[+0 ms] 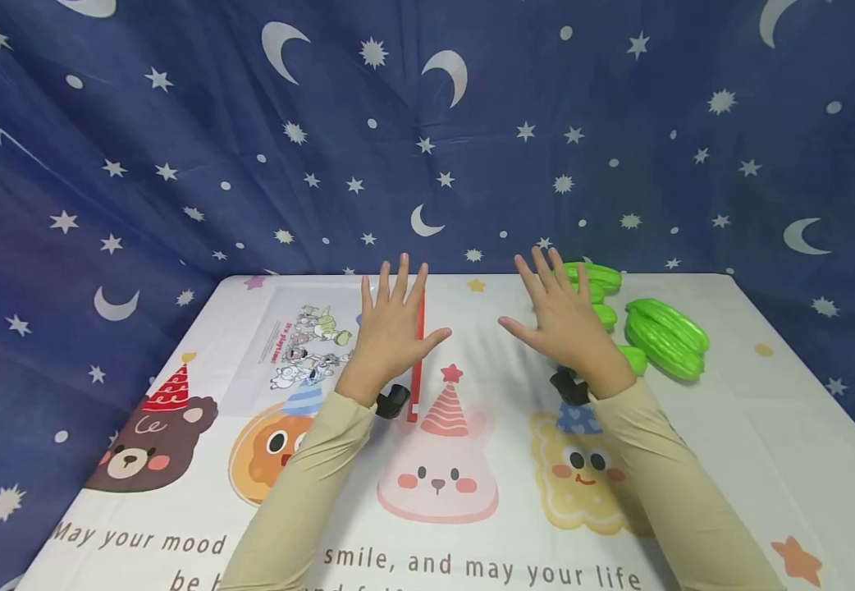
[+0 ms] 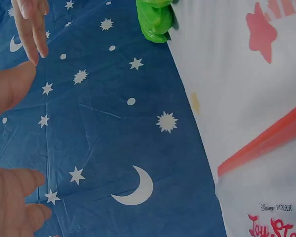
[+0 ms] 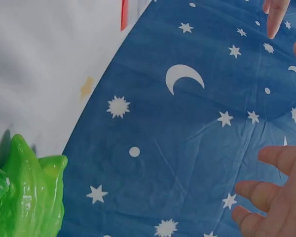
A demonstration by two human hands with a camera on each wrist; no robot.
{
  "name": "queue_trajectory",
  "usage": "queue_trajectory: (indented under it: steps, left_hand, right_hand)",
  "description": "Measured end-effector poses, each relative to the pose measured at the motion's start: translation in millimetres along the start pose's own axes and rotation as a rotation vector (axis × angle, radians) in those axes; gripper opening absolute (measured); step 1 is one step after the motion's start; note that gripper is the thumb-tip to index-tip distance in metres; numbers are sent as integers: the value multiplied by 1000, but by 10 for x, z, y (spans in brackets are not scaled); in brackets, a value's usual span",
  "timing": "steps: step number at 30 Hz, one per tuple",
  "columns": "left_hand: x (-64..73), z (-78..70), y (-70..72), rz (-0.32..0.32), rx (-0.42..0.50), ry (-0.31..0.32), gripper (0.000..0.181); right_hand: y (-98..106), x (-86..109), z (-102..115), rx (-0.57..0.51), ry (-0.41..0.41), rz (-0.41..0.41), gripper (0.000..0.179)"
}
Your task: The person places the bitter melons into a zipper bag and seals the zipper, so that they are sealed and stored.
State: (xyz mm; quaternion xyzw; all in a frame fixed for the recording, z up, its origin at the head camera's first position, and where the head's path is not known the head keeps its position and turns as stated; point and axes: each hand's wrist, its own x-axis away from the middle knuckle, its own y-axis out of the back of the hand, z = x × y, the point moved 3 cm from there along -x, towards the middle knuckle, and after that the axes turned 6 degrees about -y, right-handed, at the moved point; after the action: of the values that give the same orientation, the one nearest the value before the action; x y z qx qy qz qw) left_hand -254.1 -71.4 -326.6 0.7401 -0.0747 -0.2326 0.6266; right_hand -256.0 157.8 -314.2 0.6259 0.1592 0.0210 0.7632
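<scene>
Both hands are held up with fingers spread and nothing in them. In the head view my left hand (image 1: 390, 336) overlaps the right part of a clear plastic folder (image 1: 253, 369), printed with cartoon characters and edged by a red strip (image 1: 417, 365). My right hand (image 1: 564, 324) is nearest to several glossy green star fruits, partly hiding them. The largest star fruit (image 1: 666, 338) lies to the right of that hand. In the right wrist view, ridged star fruit (image 3: 32, 192) shows at the lower left, apart from the fingers (image 3: 264, 195).
A white tablecloth (image 1: 472, 328) with party-animal prints and lettering covers the table. Behind it and at both sides hangs a dark blue curtain (image 1: 486, 189) with moons and stars. A black wrist camera (image 1: 393, 401) sits under the left wrist, another (image 1: 570, 387) under the right.
</scene>
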Motion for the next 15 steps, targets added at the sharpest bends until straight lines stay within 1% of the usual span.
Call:
queue_trajectory:
  steps: [3,7,15]
  left_hand:
    - [3,13,-11,-4,-4,2,92]
    - [22,33,-5,-8,-5,7,92]
    - [66,121,7,-23,-20,14,91]
  right_hand:
    - [-13,-19,22,3,12,6,89]
    - [-41,-48,65,9,48,9,89]
    - [-56,-120,163,27,111,-21,88]
